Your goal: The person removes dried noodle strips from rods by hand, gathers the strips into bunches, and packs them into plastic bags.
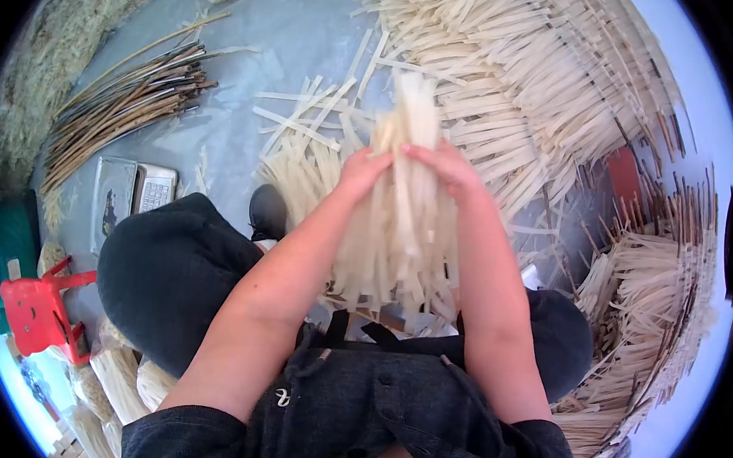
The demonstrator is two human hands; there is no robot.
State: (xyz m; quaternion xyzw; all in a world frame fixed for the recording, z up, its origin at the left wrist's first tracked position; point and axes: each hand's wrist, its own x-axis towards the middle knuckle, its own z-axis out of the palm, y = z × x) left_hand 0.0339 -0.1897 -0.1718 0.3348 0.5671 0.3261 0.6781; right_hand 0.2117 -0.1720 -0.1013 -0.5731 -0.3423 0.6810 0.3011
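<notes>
We find a bundle of pale strips at the centre of the frame, its lower ends hanging loose and blurred. The left hand grips it near the top, fingers closed; the right hand is closed on the opposite side, thumb across the front. We judge that this two-sided grip gathers the strips and lets their lengths hang roughly in line. Layered strips fan out at upper right, presumably overlapped to limit tangling. Brown sticks lie bunched at upper left, apart from the strips, which we take as separation by kind. A keypad device sits at left; its markings are too small to read. The dark garment bears a small white mark, undeciphered. We read no brand on the red stool, lower left.
</notes>
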